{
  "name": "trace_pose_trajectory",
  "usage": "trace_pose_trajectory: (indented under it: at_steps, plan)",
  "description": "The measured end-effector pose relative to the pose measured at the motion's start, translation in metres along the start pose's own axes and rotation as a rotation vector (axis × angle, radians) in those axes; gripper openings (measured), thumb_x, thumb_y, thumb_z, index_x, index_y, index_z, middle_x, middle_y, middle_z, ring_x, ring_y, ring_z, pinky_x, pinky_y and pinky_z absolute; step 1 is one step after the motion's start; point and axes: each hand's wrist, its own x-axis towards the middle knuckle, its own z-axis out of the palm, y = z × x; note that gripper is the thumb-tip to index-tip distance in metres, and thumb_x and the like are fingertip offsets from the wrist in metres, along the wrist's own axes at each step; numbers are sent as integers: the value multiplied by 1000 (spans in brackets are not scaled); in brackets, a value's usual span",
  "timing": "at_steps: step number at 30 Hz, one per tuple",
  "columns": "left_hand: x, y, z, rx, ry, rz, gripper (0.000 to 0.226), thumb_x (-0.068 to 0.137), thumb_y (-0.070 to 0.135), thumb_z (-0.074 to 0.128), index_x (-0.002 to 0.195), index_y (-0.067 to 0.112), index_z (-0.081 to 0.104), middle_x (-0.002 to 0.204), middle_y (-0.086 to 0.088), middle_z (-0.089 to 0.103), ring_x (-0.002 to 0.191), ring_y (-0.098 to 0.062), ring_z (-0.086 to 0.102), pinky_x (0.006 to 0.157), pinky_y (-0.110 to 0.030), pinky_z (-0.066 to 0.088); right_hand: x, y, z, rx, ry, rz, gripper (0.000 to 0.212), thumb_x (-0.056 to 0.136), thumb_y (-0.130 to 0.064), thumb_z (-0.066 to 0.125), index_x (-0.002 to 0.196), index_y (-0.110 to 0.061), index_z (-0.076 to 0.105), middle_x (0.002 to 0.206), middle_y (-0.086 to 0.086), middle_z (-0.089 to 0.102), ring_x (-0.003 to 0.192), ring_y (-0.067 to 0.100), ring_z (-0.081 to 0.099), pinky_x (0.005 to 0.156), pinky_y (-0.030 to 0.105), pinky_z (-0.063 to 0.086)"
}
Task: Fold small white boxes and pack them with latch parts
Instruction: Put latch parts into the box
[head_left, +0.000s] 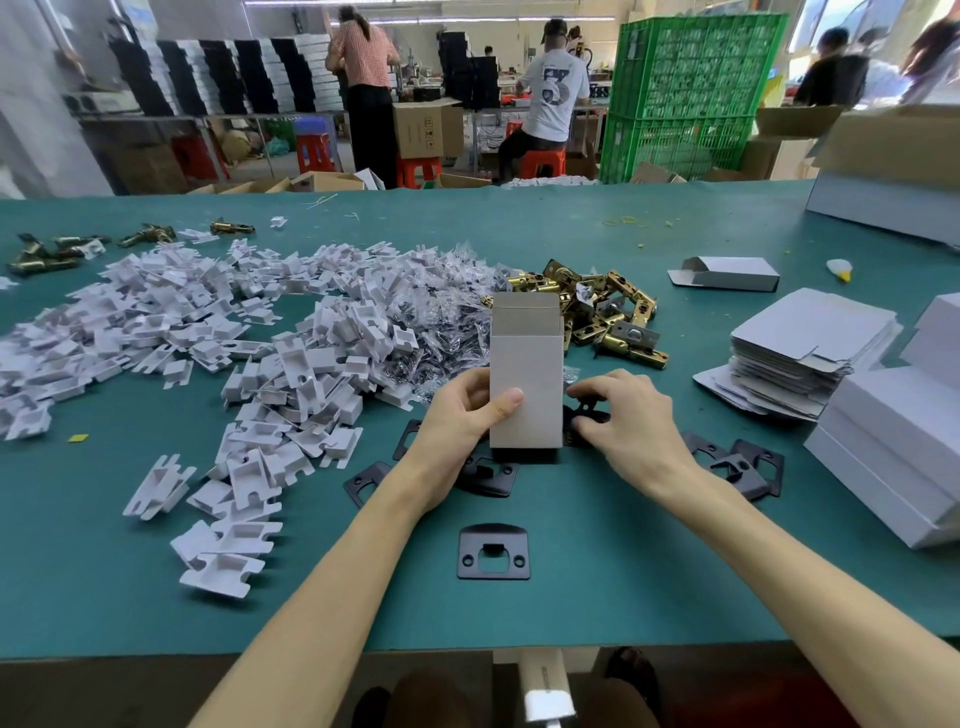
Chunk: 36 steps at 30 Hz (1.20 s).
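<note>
Strike plate (493, 552) nearest; latches (615, 312) behind box (525, 364).

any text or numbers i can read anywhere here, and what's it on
"3": large numeral on the back of the seated person's white T-shirt.
Marks on the brown carton: too small to read.
The white box held by the left hand: no print showing.

A single wide-angle view sits at the person's head, facing forward and down across the green surface (623, 597). The white box (526, 384) is near, at frame centre. The workshop (467, 130) beyond fills the top strip, far off.
</note>
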Motion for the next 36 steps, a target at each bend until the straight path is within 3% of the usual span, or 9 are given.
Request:
trace_pose_trajectory:
  at_steps: [3, 6, 14, 19, 23, 26, 28, 31, 36]
  plan:
    - [0, 1, 0, -9, -8, 3, 40, 96, 10, 71, 134, 6, 60, 127, -10, 73, 119, -25, 69, 104, -43, 56, -1, -1, -2, 33, -63, -31, 41, 92, -12, 70, 132, -16, 65, 122, 9, 60, 119, 28, 48, 104, 41, 41]
    - [0, 1, -1, 2, -25, 11, 43, 90, 5, 76, 131, 4, 62, 123, -12, 75, 118, -30, 70, 100, -42, 57, -2, 1, -2, 26, -111, -80, 46, 91, -10, 70, 135, -16, 61, 119, 8, 55, 116, 24, 44, 94, 28, 37]
    - [-3, 4, 0, 19, -129, 8, 43, 78, 9, 84, 120, 11, 73, 115, -9, 78, 106, -18, 73, 86, -27, 57, -4, 12, -5, 12, -49, -199, 21, 90, -17, 76, 111, -20, 71, 95, -8, 55, 96, 12, 43, 74, 16, 29]
    - [-6, 6, 0, 6, -188, -89, 35, 85, -6, 78, 118, 2, 70, 94, -3, 78, 67, -7, 70, 53, -14, 51, -4, 17, -11, 36, 147, -262, 5, 91, -15, 75, 95, -14, 73, 87, -8, 52, 94, 17, 46, 79, 22, 34]
    - [-6, 8, 0, 29, -186, -86, 38, 85, -5, 78, 121, 0, 69, 98, -4, 78, 78, -10, 73, 60, -17, 54, -2, 13, -16, 94, 293, -235, 3, 91, -14, 75, 92, -11, 73, 92, -2, 53, 97, 20, 47, 80, 20, 31]
    - [-5, 7, -1, 26, -167, -96, 39, 84, -3, 79, 122, 3, 70, 100, -4, 79, 79, -10, 72, 54, -15, 52, -1, 5, -24, 258, 372, -191, 3, 96, -14, 69, 95, -16, 68, 92, -2, 63, 88, 22, 61, 76, 26, 43]
    - [-5, 7, -1, 28, -169, -91, 39, 85, -2, 80, 122, 5, 70, 102, -4, 79, 82, -11, 73, 57, -16, 54, -3, -3, -33, 460, 376, -144, 4, 101, -14, 62, 99, -17, 60, 90, -2, 68, 74, 22, 70, 64, 30, 55]
    - [-2, 5, -1, 62, -152, -53, 39, 86, 1, 79, 123, 9, 70, 112, -4, 79, 101, -13, 74, 80, -22, 58, -4, -15, -44, 534, 385, -153, 4, 105, -15, 57, 103, -16, 54, 93, 0, 68, 53, 16, 70, 38, 27, 48]
    - [0, 1, -1, 27, -83, -51, 42, 93, 5, 73, 133, 4, 59, 121, -8, 76, 110, -18, 73, 86, -26, 59, -3, -34, -51, 518, 385, -210, 10, 102, -10, 60, 105, -17, 55, 90, -1, 71, 55, 5, 67, 46, 12, 43]
